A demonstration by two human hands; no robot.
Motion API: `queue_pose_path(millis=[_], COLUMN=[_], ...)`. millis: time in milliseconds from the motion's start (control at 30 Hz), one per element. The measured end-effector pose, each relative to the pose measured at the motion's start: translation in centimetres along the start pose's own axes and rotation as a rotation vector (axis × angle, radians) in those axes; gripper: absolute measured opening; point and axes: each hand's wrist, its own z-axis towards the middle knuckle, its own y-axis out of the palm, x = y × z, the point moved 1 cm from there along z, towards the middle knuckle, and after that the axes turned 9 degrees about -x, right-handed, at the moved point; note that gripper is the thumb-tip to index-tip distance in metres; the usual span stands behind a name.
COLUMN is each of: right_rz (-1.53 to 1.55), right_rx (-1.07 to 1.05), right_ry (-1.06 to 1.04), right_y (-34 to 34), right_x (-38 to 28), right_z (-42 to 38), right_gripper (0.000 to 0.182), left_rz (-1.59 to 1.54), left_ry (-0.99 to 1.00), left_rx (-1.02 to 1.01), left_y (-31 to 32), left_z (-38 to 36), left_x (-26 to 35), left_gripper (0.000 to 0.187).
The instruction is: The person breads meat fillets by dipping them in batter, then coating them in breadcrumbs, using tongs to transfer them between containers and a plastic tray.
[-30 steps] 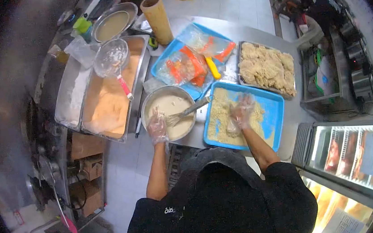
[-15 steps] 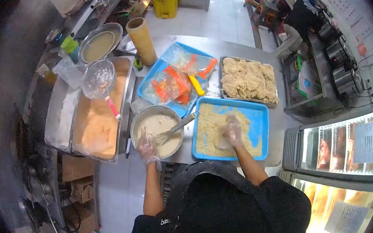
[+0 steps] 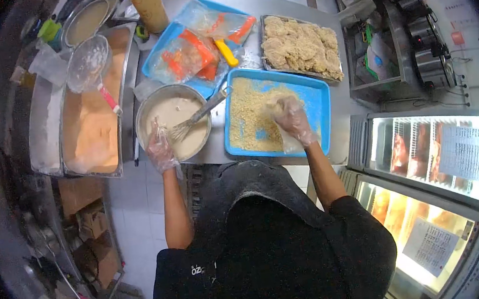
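Note:
My left hand (image 3: 160,149), in a clear plastic glove, is at the near left rim of a metal bowl (image 3: 206,134) of pale batter. Its fingers are extended over the batter and look open. A wire whisk (image 3: 195,118) leans in the bowl, its handle resting over the right rim. My right hand (image 3: 293,120), also gloved, is inside a blue tray (image 3: 321,98) of coarse tan crumbs (image 3: 250,114). Its fingers curl down around a clump of crumbs; whether a piece of food is inside cannot be seen.
Behind the crumb tray is a metal tray of coated pieces (image 3: 301,45). Another blue tray (image 3: 153,65) carries plastic bags and a yellow-handled tool (image 3: 227,52). On the left, a strainer (image 3: 88,65) lies over a bin of orange powder (image 3: 90,126). Lit fridges (image 3: 435,148) stand right.
The camera view has tilted, so the table sits higher in view. My right hand has lifted slightly and turned within the crumbs. My left hand stays at the bowl.

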Motion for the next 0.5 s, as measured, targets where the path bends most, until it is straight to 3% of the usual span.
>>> queue_pose_path(millis=[67, 167, 267, 333, 400, 500], right_rz=[-0.335, -0.512, -0.757, -0.721, -0.464, -0.187], right_rx=[-0.081, 0.109, 0.089, 0.128, 0.122, 0.114], right_ry=[-0.289, -0.157, -0.134, -0.095, 0.081, 0.250], right_y=[-0.3, 1.8, 5.1, 7.1, 6.5, 5.2], right_x=[0.2, 2.4, 6.6, 12.8, 12.0, 11.8], right_z=[-1.2, -3.1, -4.1, -2.9, -1.8, 0.4], right_gripper=[0.063, 0.081, 0.093, 0.068, 0.043, 0.037], left_rz=[-0.031, -0.052, -0.033, -0.041, -0.101, -0.165], left_ry=[-0.018, -0.009, -0.026, -0.015, 0.026, 0.083], left_rx=[0.006, 0.001, -0.009, -0.023, -0.039, -0.040], left_y=[-0.2, -0.2, -0.5, -0.3, 0.6, 0.8], left_z=[0.0, -0.1, -0.1, -0.1, 0.2, 0.6], left_x=[0.3, -0.1, 1.1, 0.0, -1.1, -1.8], left_gripper=[0.027, 0.025, 0.025, 0.023, 0.022, 0.021])
